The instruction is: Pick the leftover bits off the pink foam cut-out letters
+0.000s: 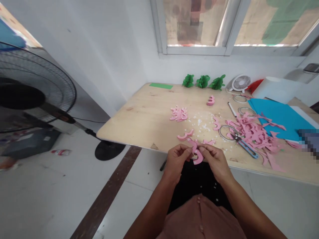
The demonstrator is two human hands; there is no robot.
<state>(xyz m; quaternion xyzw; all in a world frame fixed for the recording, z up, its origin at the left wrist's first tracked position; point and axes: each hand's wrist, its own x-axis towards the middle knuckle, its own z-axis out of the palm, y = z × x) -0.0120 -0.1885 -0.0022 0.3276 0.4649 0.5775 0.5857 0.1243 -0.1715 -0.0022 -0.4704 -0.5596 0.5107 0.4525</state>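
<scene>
From my remote seat I see the left hand [177, 159] and right hand [214, 160] pinching a curvy pink piece [198, 160] between thumbs and fingers, right at the near edge of the table [132, 121]. Farther back sits a small pink pile [178, 114]; scissors [247, 148] (blue-handled) lie by the pink scraps [256, 131].

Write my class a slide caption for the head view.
The left hand and right hand hold a curved pink piece at the edge of a table, near a heap of pink scraps.

Curved pink cutout [198, 160]; in mid-air
</scene>
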